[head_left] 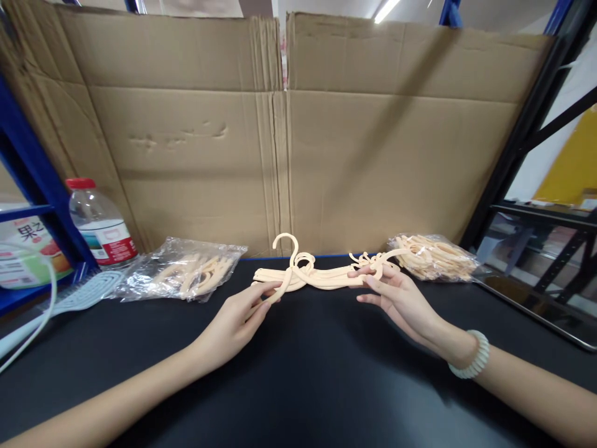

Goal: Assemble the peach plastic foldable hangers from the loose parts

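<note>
Looking light and stiff, the hanger seemed best held by its arms, left hand pinching one, half-open right hand lightly gripping the other.

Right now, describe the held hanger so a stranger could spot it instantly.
Find the big cardboard backdrop, then the black table before it. Midway across, the left hand and right hand hold a peach hanger. Its hook stands upright above the piled hangers behind.

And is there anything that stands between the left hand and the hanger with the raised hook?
Nothing visible does: the left hand holds one side of this hanger, and the other hangers lie behind it.
</note>
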